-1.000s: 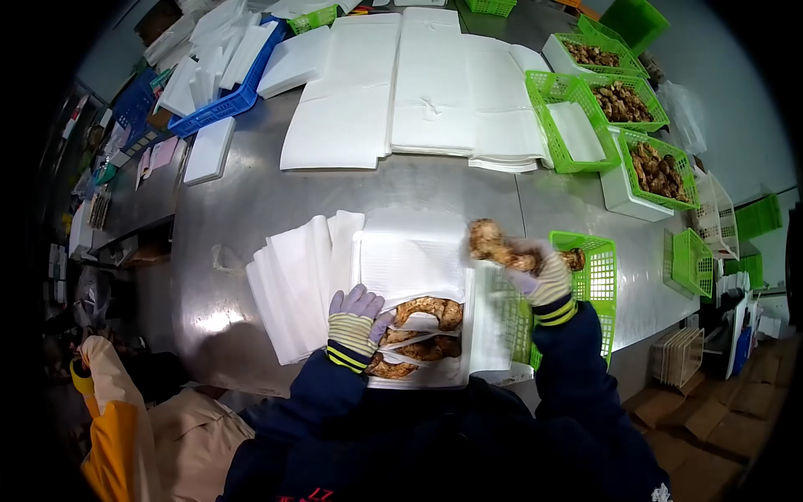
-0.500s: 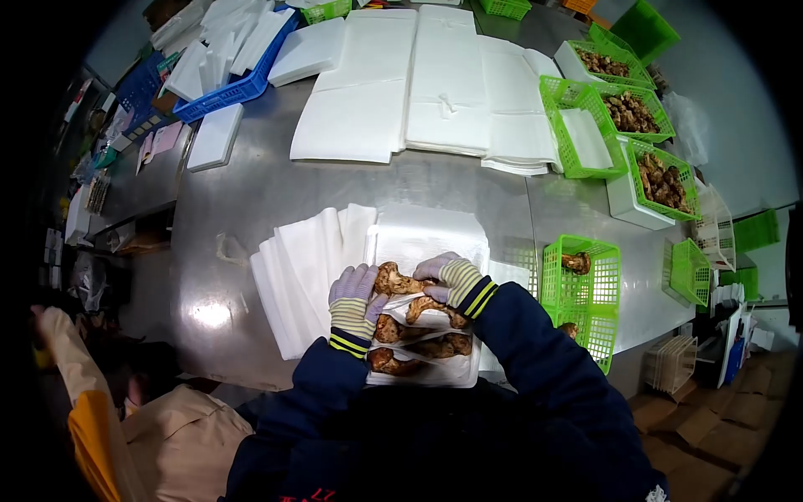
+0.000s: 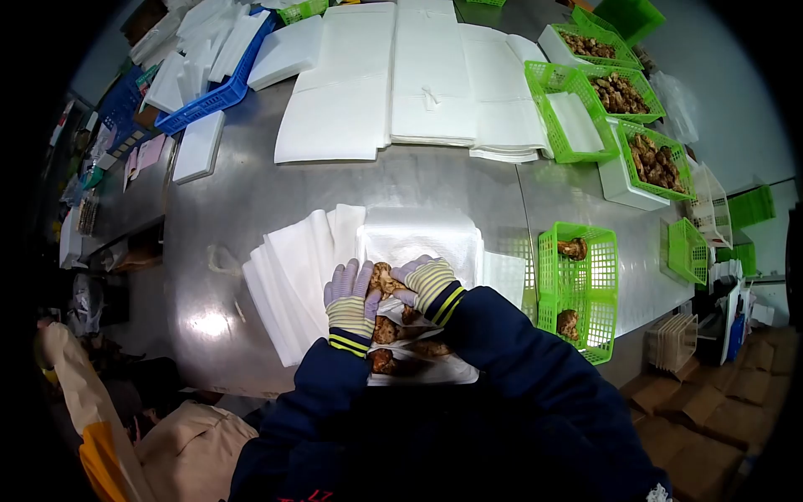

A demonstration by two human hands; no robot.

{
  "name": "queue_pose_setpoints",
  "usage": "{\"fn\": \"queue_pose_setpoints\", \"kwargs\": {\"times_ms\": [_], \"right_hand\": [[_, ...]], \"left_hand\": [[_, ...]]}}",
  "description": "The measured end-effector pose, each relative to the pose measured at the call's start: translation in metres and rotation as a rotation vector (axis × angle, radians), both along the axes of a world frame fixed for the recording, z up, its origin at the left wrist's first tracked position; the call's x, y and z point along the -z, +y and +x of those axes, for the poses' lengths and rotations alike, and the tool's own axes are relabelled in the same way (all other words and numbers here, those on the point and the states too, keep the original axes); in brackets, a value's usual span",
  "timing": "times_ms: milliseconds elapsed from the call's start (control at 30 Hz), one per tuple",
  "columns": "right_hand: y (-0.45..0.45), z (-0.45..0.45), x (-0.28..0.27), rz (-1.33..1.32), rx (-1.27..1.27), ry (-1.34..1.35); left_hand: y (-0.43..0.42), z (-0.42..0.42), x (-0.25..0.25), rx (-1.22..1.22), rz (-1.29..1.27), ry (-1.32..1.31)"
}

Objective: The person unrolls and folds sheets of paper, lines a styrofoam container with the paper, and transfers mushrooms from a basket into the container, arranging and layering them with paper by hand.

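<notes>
A white foam box [image 3: 479, 251] lined with white paper [image 3: 418, 238] lies in front of me. Brown-and-white mushrooms rest inside, with strips of paper between the rows; the lower ones are partly hidden by my right arm. My right hand [image 3: 425, 283], in a striped glove, has its fingers and thumb around the stem end of the uppermost mushroom [image 3: 382, 279]. Fingers stretched out, my left hand [image 3: 349, 294] lies along the box's left side, its thumb close to that same mushroom; whether it touches is unclear.
Folded white sheets [image 3: 293, 268] fan out left of the box. A green basket [image 3: 590, 293] with two mushrooms stands at right. Mushroom-filled green baskets [image 3: 657, 163] line the far right; white sheet stacks [image 3: 335, 92] and a blue crate [image 3: 219, 102] are at the back. Another person's sleeve [image 3: 75, 368] shows at left.
My right hand has moved left and turned inward over the uppermost mushroom, covering more of the row beneath. My left hand stays nearly in place. The whole view has shifted slightly.
</notes>
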State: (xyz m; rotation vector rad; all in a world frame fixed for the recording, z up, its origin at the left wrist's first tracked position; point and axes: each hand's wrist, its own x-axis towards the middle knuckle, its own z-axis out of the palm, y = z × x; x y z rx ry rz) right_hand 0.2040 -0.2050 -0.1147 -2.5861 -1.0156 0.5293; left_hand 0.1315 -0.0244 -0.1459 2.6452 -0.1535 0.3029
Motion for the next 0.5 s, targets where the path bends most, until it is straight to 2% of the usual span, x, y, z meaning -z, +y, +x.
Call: {"fn": "queue_pose_setpoints", "kwargs": {"times_ms": [100, 167, 200, 233, 300, 367, 433, 467, 500], "right_hand": [[0.003, 0.0, 0.0, -0.038, 0.005, 0.027], [0.001, 0.004, -0.008, -0.028, -0.003, 0.078], [-0.006, 0.005, -0.001, 0.095, 0.002, 0.078], [-0.012, 0.005, -0.016, 0.223, 0.06, 0.069], [-0.027, 0.006, -0.013, 0.301, 0.116, -0.032], [-0.037, -0.002, -0.018, 0.428, 0.137, -0.201], [-0.041, -0.003, -0.018, 0.357, 0.122, -0.174], [-0.045, -0.006, -0.01, 0.435, 0.065, -0.372], [-0.046, -0.01, -0.002, 0.437, 0.067, -0.371]], "left_hand": [[-0.002, 0.002, 0.002, -0.062, 0.123, 0.092], [0.002, 0.004, 0.003, -0.034, 0.073, 0.084], [0.006, 0.006, 0.008, -0.002, -0.026, 0.097], [0.006, 0.007, 0.005, 0.0, -0.075, 0.103], [0.004, 0.005, 0.004, -0.019, -0.212, 0.031], [-0.001, 0.002, -0.004, -0.021, -0.198, 0.005], [-0.009, 0.003, -0.016, 0.083, -0.007, 0.159], [-0.012, -0.001, -0.004, 0.097, 0.012, 0.174], [-0.013, -0.003, 0.003, 0.098, 0.015, 0.176]]}}
